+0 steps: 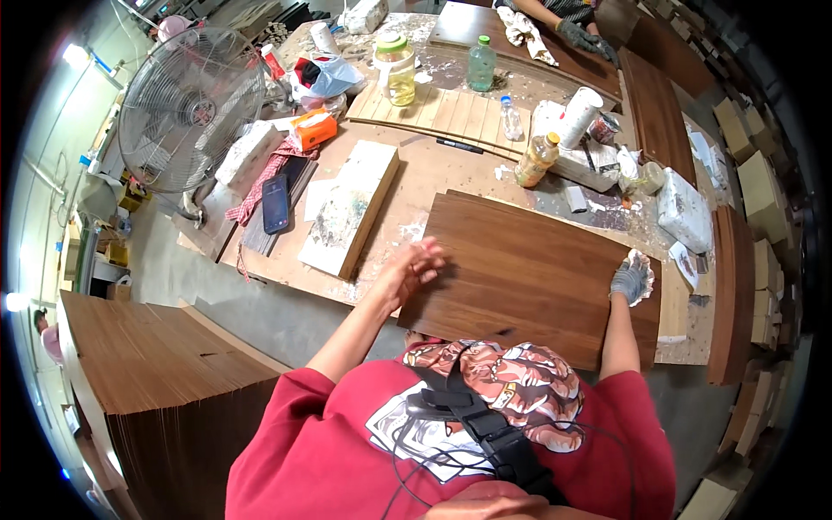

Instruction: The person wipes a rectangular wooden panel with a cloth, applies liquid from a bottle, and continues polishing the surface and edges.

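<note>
A dark brown wooden panel (520,269) lies flat in front of me, along the near edge of the table. My right hand (627,282), in a grey glove, presses a crumpled white cloth (641,267) onto the panel's right end. Bare and loosely curled, my left hand (414,272) is by the panel's left edge with its fingers apart and nothing seen in them. A small spot of red shows at its fingertips; I cannot make out what it is. Left of that hand rests a pale, paint-stained wooden block (354,208).
A stack of brown panels (165,347) stands at my left, below a large fan (195,108). Beyond the panel are a yellow-capped bottle (537,160), a green bottle (481,65) and a white-wrapped block (685,212). A phone (276,204) lies left. A co-worker's gloved hands (585,39) are at the far side.
</note>
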A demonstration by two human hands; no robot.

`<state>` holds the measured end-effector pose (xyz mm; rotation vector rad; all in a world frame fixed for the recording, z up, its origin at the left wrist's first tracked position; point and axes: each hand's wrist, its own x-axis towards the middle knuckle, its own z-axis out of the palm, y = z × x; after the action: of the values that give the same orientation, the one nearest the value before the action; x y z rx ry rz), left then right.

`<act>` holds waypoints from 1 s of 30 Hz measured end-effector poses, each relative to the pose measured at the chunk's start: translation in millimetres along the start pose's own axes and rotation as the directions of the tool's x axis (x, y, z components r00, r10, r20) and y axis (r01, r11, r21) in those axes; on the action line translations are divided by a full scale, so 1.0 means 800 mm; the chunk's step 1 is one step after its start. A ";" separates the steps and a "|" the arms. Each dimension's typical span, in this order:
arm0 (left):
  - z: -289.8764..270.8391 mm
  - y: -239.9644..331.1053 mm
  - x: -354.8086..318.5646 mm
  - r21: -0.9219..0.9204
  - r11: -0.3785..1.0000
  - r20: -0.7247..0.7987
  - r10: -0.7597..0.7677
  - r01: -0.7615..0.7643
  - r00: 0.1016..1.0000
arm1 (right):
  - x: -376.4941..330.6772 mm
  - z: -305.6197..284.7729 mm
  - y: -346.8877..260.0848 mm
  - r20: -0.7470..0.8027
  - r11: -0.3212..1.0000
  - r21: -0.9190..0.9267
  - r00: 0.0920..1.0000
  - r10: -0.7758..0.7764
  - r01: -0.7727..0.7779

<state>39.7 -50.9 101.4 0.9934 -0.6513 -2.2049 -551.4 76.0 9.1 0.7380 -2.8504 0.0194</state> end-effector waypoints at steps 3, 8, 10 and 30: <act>0.003 0.033 0.032 -0.289 0.952 -0.017 0.103 -0.104 0.995 | -0.001 -0.002 -0.004 0.020 0.999 -0.046 0.999 0.027 -0.026; 0.083 0.180 -0.043 -0.373 0.927 0.871 0.335 0.042 0.358 | -0.007 -0.034 -0.022 0.043 0.998 0.007 0.997 0.066 -0.066; 0.087 0.200 -0.045 -0.304 0.950 0.944 0.310 -0.070 0.110 | -0.009 -0.031 -0.015 0.041 0.997 -0.005 0.996 0.073 -0.073; 0.148 0.242 -0.071 -0.116 0.895 0.961 0.210 -0.431 0.178 | -0.003 -0.012 -0.008 0.006 0.999 0.018 0.999 0.047 -0.047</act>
<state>42.1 -121.5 324.5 -0.6677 -1.4672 -2.1364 -544.6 71.8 17.7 0.6761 -2.8762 0.0505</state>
